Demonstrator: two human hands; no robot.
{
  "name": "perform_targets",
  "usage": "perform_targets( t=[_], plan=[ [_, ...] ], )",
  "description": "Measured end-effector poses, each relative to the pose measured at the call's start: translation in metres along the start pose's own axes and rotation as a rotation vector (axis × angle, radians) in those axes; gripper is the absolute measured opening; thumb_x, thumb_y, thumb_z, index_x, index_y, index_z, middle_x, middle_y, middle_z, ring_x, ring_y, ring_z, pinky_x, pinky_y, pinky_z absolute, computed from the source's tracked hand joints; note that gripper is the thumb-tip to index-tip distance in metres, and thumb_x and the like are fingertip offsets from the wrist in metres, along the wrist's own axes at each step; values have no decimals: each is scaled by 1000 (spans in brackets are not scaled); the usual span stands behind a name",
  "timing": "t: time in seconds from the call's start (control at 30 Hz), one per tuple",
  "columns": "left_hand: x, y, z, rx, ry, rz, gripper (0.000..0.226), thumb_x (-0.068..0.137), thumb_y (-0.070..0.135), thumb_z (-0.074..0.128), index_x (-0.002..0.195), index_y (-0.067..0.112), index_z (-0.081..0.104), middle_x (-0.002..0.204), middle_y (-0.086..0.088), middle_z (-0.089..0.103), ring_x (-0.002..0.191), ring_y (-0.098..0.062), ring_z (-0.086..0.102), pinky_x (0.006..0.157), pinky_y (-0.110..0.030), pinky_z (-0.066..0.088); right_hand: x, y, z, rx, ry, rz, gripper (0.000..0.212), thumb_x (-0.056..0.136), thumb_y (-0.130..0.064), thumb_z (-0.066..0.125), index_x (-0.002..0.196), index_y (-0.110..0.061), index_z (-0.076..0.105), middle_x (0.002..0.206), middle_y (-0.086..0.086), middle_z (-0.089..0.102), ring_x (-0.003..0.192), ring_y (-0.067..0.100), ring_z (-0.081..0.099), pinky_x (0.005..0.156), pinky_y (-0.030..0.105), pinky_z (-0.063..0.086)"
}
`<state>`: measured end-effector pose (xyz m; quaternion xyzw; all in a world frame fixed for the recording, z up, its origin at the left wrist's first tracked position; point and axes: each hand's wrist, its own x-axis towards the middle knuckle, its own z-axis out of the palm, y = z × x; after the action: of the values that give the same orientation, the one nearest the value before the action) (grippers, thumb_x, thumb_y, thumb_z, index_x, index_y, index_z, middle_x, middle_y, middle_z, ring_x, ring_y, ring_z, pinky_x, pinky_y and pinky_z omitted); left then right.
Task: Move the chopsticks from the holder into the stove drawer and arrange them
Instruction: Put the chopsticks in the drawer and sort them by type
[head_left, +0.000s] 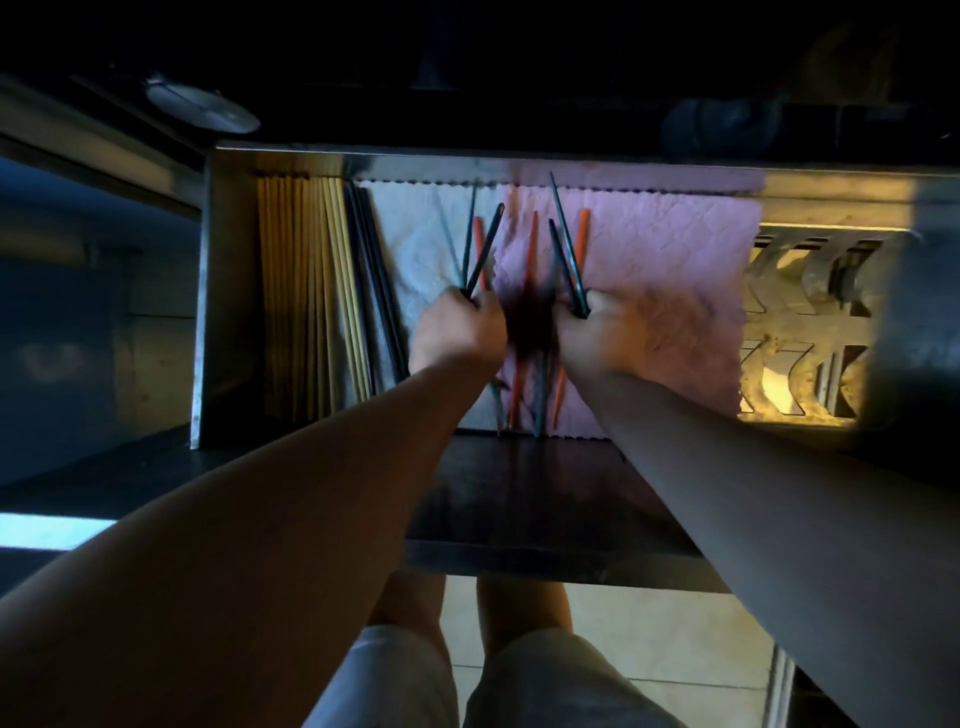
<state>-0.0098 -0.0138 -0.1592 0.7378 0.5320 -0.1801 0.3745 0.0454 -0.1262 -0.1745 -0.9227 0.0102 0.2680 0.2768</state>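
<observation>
The left hand (462, 332) and right hand (597, 338) each curl round a few dark chopsticks (485, 249) above the stove drawer's (223, 312) pink cloth (665, 260). Orange chopsticks (530, 244) lie loose beneath (partly shadowed), and a careless sweep might scatter them. Long axes run near-to-far, tips fanning toward the back.

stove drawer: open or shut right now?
Open. The drawer is pulled out, its inside in view: pink cloth lining it, yellow chopsticks along its left side, left hand and right hand inside, each holding dark chopsticks.
</observation>
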Motion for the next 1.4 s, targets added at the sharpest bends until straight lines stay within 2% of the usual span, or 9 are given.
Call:
perform_targets(
  t=[0.23, 0.47, 0.73, 0.9, 1.07, 1.13, 1.2, 1.27, 1.4],
  plan=[
    [12, -15, 2, -128, -3, -81, 29, 99, 23, 39, 112, 4, 56, 116, -21, 63, 108, -39, 60, 84, -36, 47, 2, -5, 17, -131, 18, 39, 24, 84, -27, 63, 97, -6, 66, 99, 18, 68, 99, 35, 63, 77, 34, 46],
    [17, -16, 16, -199, -104, -167, 30, 75, 31, 70, 97, 10, 71, 91, -12, 72, 86, -30, 70, 70, -31, 57, 10, -21, 20, -175, 4, 123, 30, 80, -27, 59, 101, -7, 68, 100, 14, 70, 98, 33, 65, 82, 36, 54],
    [5, -11, 9, -237, -27, -136, 19, 79, 28, 65, 83, 9, 65, 86, -11, 70, 82, -30, 66, 65, -29, 46, -6, -31, -2, -98, 6, 60, 25, 92, -22, 47, 105, -3, 58, 105, 22, 65, 98, 37, 61, 71, 30, 37],
    [-6, 2, 11, -231, -92, -38, 16, 82, 26, 68, 86, 11, 66, 84, -8, 69, 82, -29, 65, 71, -31, 52, -22, -33, -35, -46, -51, 22, 16, 97, -13, 39, 100, -4, 51, 77, 10, 53, 96, 38, 59, 62, 25, 24],
    [-14, 12, 9, -252, -145, -52, 23, 89, 26, 57, 69, 14, 53, 63, -1, 55, 63, -27, 56, 53, -25, 39, -39, -45, -80, -138, -192, 9, 42, 106, -26, 24, 143, -9, 34, 144, 15, 41, 129, 26, 37, 71, 16, 16],
    [-15, 10, 5, -257, -154, -55, 22, 91, 23, 51, 73, 12, 57, 68, -4, 61, 63, -27, 55, 55, -27, 42, -31, -31, -64, -19, -153, -18, 40, 104, -28, 33, 134, -4, 43, 128, 17, 54, 102, 23, 54, 68, 12, 26],
    [-15, 6, -1, -307, -173, -78, 22, 93, 24, 48, 84, 11, 62, 85, -13, 71, 71, -33, 63, 70, -38, 57, -29, -27, -48, 135, -103, -61, 20, 97, -23, 52, 109, -7, 54, 87, 8, 60, 63, 6, 49, 54, 11, 35],
    [-14, 0, -10, -371, -194, -123, 21, 96, 27, 44, 93, 13, 60, 90, -17, 71, 70, -34, 65, 74, -47, 60, -23, -24, -32, 231, -97, -47, 3, 91, -12, 59, 90, -12, 56, 67, -4, 52, 54, 0, 45, 46, 8, 35],
    [-9, -14, -27, -431, -193, -186, 31, 101, 35, 40, 115, 11, 53, 84, -12, 59, 62, -25, 58, 62, -38, 57, -18, -36, -8, 332, -219, 106, 23, 95, -18, 53, 74, -16, 61, 32, -11, 46, 30, 1, 42, 37, 15, 31]
  ],
)
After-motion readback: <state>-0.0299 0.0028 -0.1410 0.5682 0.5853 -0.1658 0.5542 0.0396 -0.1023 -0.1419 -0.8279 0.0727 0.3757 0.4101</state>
